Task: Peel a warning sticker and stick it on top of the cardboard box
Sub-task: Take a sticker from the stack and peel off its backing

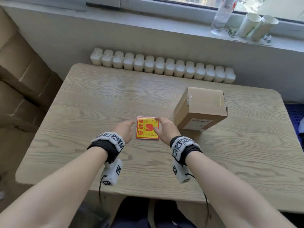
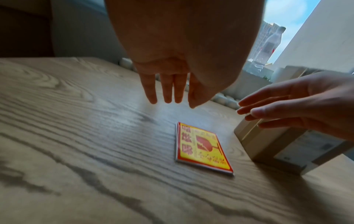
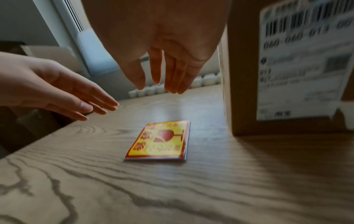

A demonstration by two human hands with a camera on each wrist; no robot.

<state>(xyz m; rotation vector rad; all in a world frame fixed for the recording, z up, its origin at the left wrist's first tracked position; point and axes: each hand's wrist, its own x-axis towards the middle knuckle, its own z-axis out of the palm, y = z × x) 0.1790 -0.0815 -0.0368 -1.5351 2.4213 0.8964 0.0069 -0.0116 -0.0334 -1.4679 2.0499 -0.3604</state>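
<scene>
Sunlit from the window behind, our wood-grain bench (image 1: 98,112) carries a thin stack of yellow-and-red stickers (image 1: 147,128) lying flat near its middle, with the box (image 1: 203,102) standing just beside it to the right, label facing us. We hold both hands above the stack, neither touching it as far as the wrist views show: the left hand (image 1: 125,130) hovers at its left edge and the right hand (image 1: 164,129) over its right side, fingers (image 2: 166,89) of each straight and relaxed, gripping nothing. No sticker is peeled yet and the box top is bare. We judge the risks to lie mostly in the pick. The stack looks like several sheets lying loosely together, so a pinch at a corner could lift more than one, or push the whole pile sliding across the smooth bench instead of parting a single layer. If we peel without pinning the backing with the other hand, the sheet may curl and the sticker fold onto itself, sticky face to sticky face. The box stands near the right hand; a careless sweep could knock it or shift it. Its top carries a taped seam, and a sticker laid in haste there might wrinkle or sit crooked. Both wrist views are blurred, so we cannot tell how many sheets the stack holds.
</scene>
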